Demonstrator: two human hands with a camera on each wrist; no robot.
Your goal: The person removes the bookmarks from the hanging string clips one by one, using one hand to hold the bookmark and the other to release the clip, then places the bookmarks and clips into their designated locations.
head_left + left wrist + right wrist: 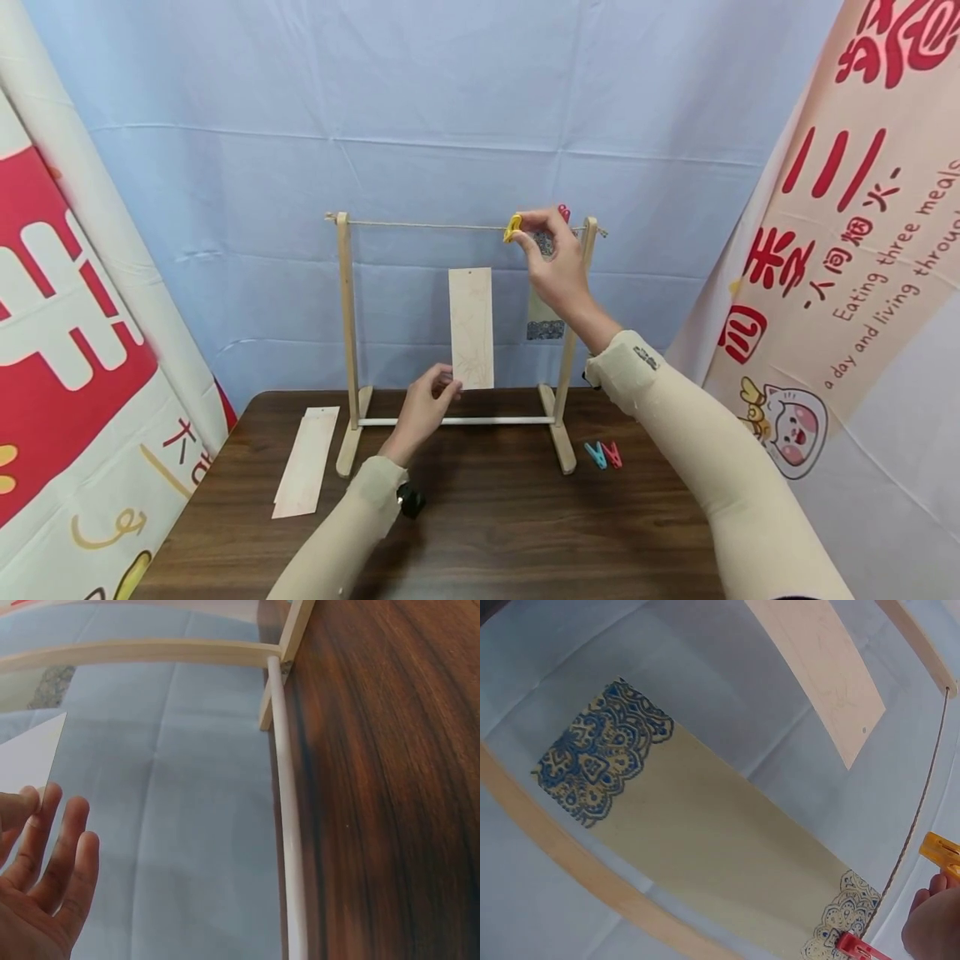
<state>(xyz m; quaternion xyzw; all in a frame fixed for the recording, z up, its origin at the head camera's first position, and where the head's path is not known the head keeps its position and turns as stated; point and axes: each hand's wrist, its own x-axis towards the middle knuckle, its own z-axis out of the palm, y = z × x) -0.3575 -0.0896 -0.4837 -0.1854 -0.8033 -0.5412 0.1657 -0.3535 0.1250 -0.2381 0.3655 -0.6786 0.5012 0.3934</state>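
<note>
My left hand (424,408) pinches the lower left corner of a pale paper card (472,328), which stands upright below the string with a small hole at its top. In the left wrist view the thumb and index finger hold the card's corner (34,754), the other fingers spread loosely. Up at the string (427,225), my right hand (558,262) pinches a yellow clothespin (512,227). Beside that hand, a card with blue lace patterns (705,817) hangs from the string by a red clothespin (857,947), partly hidden behind the hand in the head view.
The string spans a wooden frame (349,325) with a white lower bar (495,421). On the dark table (480,533), more pale cards (307,462) lie at the left; a blue clothespin (596,455) and a red clothespin (612,456) lie right. Printed curtains flank both sides.
</note>
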